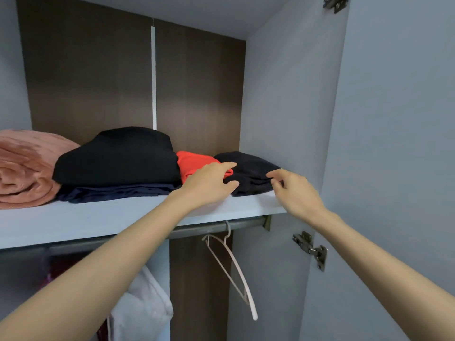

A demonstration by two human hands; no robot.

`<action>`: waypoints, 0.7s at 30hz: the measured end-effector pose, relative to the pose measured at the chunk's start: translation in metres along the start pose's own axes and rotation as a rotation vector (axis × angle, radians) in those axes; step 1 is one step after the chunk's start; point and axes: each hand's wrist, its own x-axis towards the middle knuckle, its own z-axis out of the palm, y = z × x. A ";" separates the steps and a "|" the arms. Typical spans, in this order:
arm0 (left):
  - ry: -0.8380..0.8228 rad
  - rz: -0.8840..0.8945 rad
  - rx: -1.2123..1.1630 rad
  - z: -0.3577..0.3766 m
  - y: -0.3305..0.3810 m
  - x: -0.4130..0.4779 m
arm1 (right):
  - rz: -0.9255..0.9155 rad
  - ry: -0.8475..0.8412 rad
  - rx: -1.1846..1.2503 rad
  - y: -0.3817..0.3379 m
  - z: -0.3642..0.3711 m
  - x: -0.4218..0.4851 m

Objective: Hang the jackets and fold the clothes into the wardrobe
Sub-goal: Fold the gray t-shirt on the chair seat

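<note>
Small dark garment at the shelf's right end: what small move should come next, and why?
Probably slide the small dark garment slightly back. The left hand grips its left edge, the right hand is at its right side, and its front fold sits close to the shelf edge.

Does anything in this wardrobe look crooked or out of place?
Only small things. The empty hanger on the rail hangs tilted, one arm pointing down. On the shelf, the red top is squeezed between the black pile and the dark garment that the left hand grips.
</note>
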 end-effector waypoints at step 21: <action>-0.456 0.437 -0.446 0.145 0.212 -0.274 | 0.629 -0.064 -0.017 0.045 -0.119 -0.463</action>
